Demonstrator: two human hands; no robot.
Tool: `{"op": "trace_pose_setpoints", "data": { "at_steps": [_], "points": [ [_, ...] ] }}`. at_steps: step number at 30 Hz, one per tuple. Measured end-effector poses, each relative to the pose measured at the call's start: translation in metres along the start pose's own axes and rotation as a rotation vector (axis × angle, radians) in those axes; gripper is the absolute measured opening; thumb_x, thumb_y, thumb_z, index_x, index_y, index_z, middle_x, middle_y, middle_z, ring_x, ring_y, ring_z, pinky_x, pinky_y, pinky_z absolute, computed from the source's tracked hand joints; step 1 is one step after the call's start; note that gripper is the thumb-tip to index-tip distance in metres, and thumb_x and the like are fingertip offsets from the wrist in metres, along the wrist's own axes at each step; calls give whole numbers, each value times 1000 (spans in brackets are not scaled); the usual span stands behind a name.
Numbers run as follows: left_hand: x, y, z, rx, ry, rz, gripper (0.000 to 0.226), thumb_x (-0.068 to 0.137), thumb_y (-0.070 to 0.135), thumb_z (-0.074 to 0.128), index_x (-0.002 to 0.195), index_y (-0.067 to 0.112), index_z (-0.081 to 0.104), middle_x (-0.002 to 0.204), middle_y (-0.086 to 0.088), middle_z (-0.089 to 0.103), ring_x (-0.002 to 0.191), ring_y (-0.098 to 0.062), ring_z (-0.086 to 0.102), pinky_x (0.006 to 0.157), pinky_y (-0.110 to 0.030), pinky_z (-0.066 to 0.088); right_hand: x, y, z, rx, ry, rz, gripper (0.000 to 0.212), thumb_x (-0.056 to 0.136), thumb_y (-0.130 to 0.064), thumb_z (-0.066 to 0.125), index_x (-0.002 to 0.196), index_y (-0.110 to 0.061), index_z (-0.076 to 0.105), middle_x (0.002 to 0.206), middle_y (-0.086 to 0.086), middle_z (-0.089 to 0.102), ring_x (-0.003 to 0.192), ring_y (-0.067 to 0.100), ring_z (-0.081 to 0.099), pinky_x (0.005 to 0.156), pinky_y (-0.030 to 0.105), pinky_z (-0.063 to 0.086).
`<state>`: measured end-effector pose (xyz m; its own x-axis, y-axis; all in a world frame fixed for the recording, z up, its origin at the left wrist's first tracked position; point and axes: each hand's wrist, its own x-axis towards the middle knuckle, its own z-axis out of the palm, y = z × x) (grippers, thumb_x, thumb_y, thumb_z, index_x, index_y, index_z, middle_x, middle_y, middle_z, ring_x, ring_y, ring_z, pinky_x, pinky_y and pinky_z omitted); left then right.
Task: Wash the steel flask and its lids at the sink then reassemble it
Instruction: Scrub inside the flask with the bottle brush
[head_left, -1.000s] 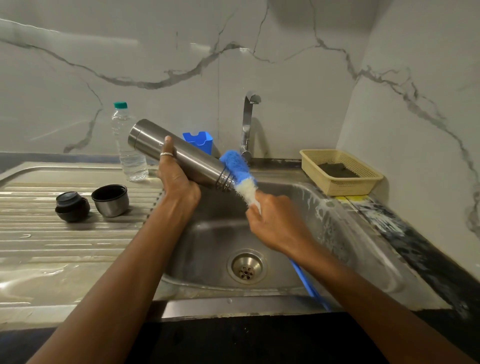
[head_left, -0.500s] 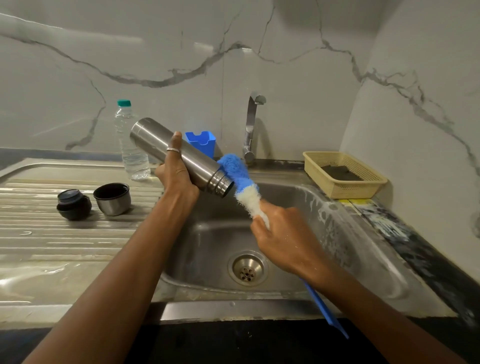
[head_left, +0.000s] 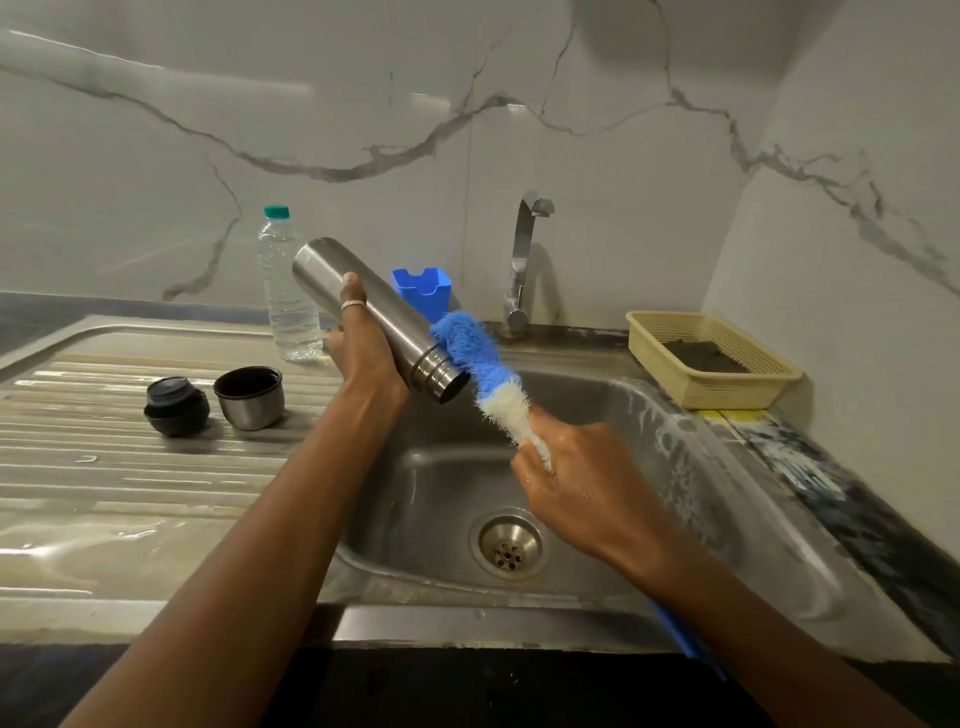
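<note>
Marble-veined walls; steel sink (head_left: 441, 493) with a wet drainboard (head_left: 130, 493). Left hand (head_left: 363, 348) wraps around the steel flask (head_left: 384, 322), tilted over the basin, open mouth pointing down-right. Right hand (head_left: 582, 483) clenches the bottle brush (head_left: 478, 358); its blue head sits at the threaded neck, outside the mouth. Black stopper (head_left: 174, 402) and steel cup lid (head_left: 249, 397) rest side by side on the drainboard. Likely mid-scrub; rinse and reassembly remain. Whether the lids are washed is unclear. Flask interior unseen; brush handle mostly hidden behind the forearm.
</note>
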<state>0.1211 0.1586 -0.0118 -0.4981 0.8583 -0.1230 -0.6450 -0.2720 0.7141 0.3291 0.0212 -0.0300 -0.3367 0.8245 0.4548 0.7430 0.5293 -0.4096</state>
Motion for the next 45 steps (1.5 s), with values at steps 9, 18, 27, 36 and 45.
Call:
{"op": "trace_pose_setpoints", "data": {
  "at_steps": [9, 18, 27, 36, 45],
  "points": [
    [3, 2, -4, -69, 41, -43, 47, 98, 56, 55, 121, 15, 54, 102, -9, 71, 85, -26, 75, 79, -48, 63, -1, -1, 0, -52, -42, -52, 46, 102, -26, 49, 147, -16, 48, 66, -8, 57, 51, 8, 56, 48, 16, 38],
    [10, -2, -4, -40, 14, -38, 53, 98, 56, 56, 126, 12, 52, 104, -10, 72, 87, -27, 76, 81, -48, 63, 3, 10, -2, -36, -43, -24, 36, 100, -24, 51, 133, -12, 59, 64, -11, 55, 48, 5, 53, 48, 15, 36],
    [8, 0, -6, -44, -118, -46, 60, 77, 45, 83, 115, 6, 58, 99, -14, 74, 93, -34, 76, 84, -55, 61, 3, 12, -8, -77, -28, -70, 45, 100, -22, 51, 144, -14, 51, 63, -12, 53, 49, 5, 53, 50, 15, 36],
    [17, -5, -12, -75, -159, -96, 92, 56, 58, 89, 128, 8, 60, 112, -17, 73, 102, -38, 73, 91, -61, 56, 3, 15, -3, -113, -20, -65, 48, 102, -27, 47, 148, -16, 45, 71, -7, 60, 57, 10, 59, 57, 31, 51],
    [23, -17, -14, -62, -143, -126, 79, 68, 62, 82, 125, 11, 62, 116, -15, 74, 100, -35, 74, 92, -58, 56, 2, 12, 5, -181, -52, -131, 51, 103, -26, 44, 152, -11, 38, 75, -3, 63, 57, 10, 58, 55, 30, 50]
  ]
}}
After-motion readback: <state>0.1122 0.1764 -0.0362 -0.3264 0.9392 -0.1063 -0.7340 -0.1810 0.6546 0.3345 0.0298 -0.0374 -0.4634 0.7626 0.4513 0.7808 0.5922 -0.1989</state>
